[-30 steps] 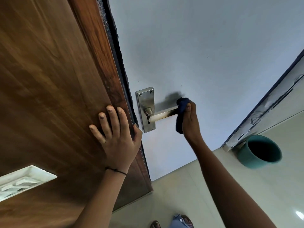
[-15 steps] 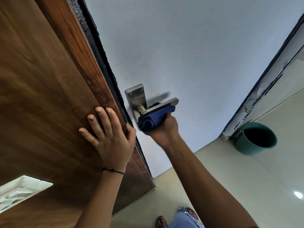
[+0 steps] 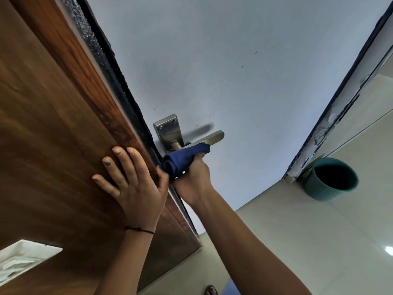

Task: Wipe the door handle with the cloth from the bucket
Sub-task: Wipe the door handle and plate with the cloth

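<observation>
The pale blue door face [image 3: 234, 71] fills most of your view, with the brown wooden surface [image 3: 53, 124] running down the left along the door's dark edge, and the tiled floor [image 3: 297, 241] below. The teal bucket [image 3: 330, 179] stands on that floor at the foot of the chipped frame [image 3: 331, 116], well apart from where you are working. Your left hand [image 3: 136, 186] lies flat and spread on the wood just beside the door's edge, holding nothing, only bracing. Your right hand [image 3: 194, 177] is closed around the bunched dark blue cloth [image 3: 182, 159], pressing it up against the underside of the door handle [image 3: 204, 140] near its stem; the lever's far tip and the backplate [image 3: 169, 130] above it are uncovered. The step in hand looks like wiping the lever, partway along. Watch your push: pressure from below may turn the lever or swing the door, and the cloth would slip off. The cloth's loose tail hangs close to the door's edge and your left thumb, so it could snag or get pinched there. Skimming only the underside would leave the top and tip unwiped.
</observation>
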Tool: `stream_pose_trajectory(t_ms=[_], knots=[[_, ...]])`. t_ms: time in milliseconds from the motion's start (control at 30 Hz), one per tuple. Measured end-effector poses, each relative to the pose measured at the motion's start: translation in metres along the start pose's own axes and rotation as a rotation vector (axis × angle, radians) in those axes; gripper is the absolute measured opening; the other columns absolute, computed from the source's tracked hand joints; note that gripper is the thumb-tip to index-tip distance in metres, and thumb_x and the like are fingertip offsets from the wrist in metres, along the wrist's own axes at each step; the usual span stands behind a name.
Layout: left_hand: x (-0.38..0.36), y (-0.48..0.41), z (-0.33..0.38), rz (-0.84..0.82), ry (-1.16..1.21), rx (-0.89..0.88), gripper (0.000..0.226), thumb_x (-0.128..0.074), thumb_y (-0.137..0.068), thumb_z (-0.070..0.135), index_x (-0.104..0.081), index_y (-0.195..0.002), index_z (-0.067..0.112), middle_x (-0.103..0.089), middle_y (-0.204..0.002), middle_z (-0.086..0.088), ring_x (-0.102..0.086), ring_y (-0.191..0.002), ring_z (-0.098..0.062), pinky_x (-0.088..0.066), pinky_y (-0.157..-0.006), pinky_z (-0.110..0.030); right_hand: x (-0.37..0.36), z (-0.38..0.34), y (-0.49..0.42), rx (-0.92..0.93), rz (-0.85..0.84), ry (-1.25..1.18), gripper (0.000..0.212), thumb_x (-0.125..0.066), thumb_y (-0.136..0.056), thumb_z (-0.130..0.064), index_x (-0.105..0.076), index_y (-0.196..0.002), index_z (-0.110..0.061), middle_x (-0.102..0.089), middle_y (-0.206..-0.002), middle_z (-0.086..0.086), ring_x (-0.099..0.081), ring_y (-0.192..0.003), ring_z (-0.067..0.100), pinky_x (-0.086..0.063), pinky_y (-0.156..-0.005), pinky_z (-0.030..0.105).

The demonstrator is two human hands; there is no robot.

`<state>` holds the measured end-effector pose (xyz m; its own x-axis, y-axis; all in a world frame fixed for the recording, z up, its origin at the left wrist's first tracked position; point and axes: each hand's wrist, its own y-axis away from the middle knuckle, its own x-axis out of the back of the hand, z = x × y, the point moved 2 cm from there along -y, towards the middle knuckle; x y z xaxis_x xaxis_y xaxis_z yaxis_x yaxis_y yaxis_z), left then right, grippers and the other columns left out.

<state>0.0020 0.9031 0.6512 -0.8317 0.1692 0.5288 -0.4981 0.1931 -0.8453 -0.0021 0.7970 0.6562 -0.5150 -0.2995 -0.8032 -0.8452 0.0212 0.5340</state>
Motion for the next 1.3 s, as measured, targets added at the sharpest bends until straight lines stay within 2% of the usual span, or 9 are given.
stream_pose_trajectory(t_ms=[200, 367, 433, 600, 733, 867, 1000, 1133, 1300], knots=[[0.001, -0.002, -0.002, 0.005, -0.013, 0.015, 0.073, -0.045, -0.089, 0.037, -0.012, -0.145, 0.003, -0.020, -0.144, -0.023, -0.020, -0.129, -0.044, -0.016, -0.096, -0.068, 0.004, -0.027, -0.002, 0.107, 0.023, 0.008, 0.055, -0.031, -0.103, -0.046, -0.043, -0.140, -0.007, -0.054, -0.138, 0.018, -0.059, -0.103, 0.033, -0.050, -0.086, 0.045], [-0.001, -0.001, -0.002, -0.009, -0.007, 0.022, 0.077, -0.048, -0.087, 0.037, -0.011, -0.147, 0.004, -0.018, -0.145, -0.023, -0.019, -0.130, -0.044, -0.017, -0.099, -0.066, 0.000, -0.005, -0.003, 0.045, -0.093, -0.054, 0.055, -0.028, -0.103, -0.040, -0.045, -0.135, 0.000, -0.055, -0.125, 0.023, -0.053, -0.114, 0.035, -0.024, -0.119, 0.047], [-0.001, 0.000, -0.002, -0.011, 0.006, 0.028, 0.077, -0.047, -0.088, 0.037, -0.010, -0.148, 0.005, -0.018, -0.146, -0.022, -0.018, -0.131, -0.043, -0.018, -0.102, -0.065, 0.002, -0.011, -0.002, 0.000, -0.132, -0.083, 0.053, -0.030, -0.103, -0.034, -0.039, -0.142, 0.001, -0.050, -0.138, 0.025, -0.047, -0.130, 0.037, -0.032, -0.113, 0.047], [-0.002, 0.000, -0.003, 0.002, -0.011, -0.003, 0.074, -0.046, -0.090, 0.037, -0.012, -0.147, 0.004, -0.017, -0.147, -0.021, -0.015, -0.133, -0.042, -0.016, -0.104, -0.063, 0.012, -0.045, -0.001, 0.093, 0.029, 0.062, 0.049, -0.037, -0.103, -0.035, -0.045, -0.138, -0.001, -0.051, -0.130, 0.021, -0.057, -0.114, 0.036, -0.053, -0.089, 0.044], [-0.003, 0.000, -0.003, 0.015, -0.021, -0.009, 0.077, -0.050, -0.088, 0.034, -0.011, -0.147, 0.004, -0.012, -0.149, -0.020, -0.002, -0.140, -0.039, -0.002, -0.112, -0.058, 0.020, -0.083, -0.006, 0.325, 0.153, 0.185, 0.044, -0.033, -0.105, -0.030, -0.043, -0.134, 0.002, -0.059, -0.100, 0.016, -0.059, -0.070, 0.032, -0.048, -0.052, 0.034], [-0.004, 0.001, -0.001, 0.027, -0.042, -0.018, 0.078, -0.052, -0.086, 0.034, -0.014, -0.146, 0.002, -0.020, -0.145, -0.022, -0.016, -0.131, -0.042, -0.011, -0.106, -0.060, 0.019, -0.062, -0.006, 0.375, 0.131, 0.150, 0.048, -0.030, -0.105, -0.032, -0.043, -0.136, 0.003, -0.059, -0.091, 0.012, -0.053, -0.066, 0.025, -0.043, -0.057, 0.033], [-0.004, 0.002, -0.002, 0.011, -0.020, -0.020, 0.084, -0.047, -0.089, 0.036, 0.000, -0.151, 0.003, -0.013, -0.147, -0.021, -0.010, -0.134, -0.041, -0.010, -0.110, -0.062, 0.014, 0.001, -0.002, 0.190, -0.009, 0.154, 0.045, -0.029, -0.105, -0.031, -0.047, -0.133, 0.000, -0.066, -0.097, 0.012, -0.064, -0.079, 0.020, -0.058, -0.058, 0.026], [-0.002, 0.002, -0.002, 0.018, -0.048, -0.007, 0.082, -0.049, -0.088, 0.035, -0.007, -0.149, 0.002, -0.019, -0.146, -0.022, -0.021, -0.129, -0.043, -0.017, -0.098, -0.066, 0.015, -0.014, -0.009, 0.323, 0.109, 0.241, 0.039, -0.031, -0.106, -0.024, -0.042, -0.135, -0.001, -0.059, -0.130, 0.020, -0.062, -0.106, 0.029, -0.053, -0.075, 0.033], [0.000, -0.001, 0.000, 0.027, -0.073, -0.010, 0.077, -0.051, -0.085, 0.033, -0.014, -0.145, 0.002, -0.023, -0.143, -0.022, -0.024, -0.127, -0.044, -0.020, -0.096, -0.066, 0.026, -0.070, -0.018, 0.506, 0.247, 0.198, 0.039, -0.032, -0.105, -0.026, -0.041, -0.136, -0.003, -0.059, -0.108, 0.012, -0.058, -0.078, 0.023, -0.046, -0.057, 0.030]])
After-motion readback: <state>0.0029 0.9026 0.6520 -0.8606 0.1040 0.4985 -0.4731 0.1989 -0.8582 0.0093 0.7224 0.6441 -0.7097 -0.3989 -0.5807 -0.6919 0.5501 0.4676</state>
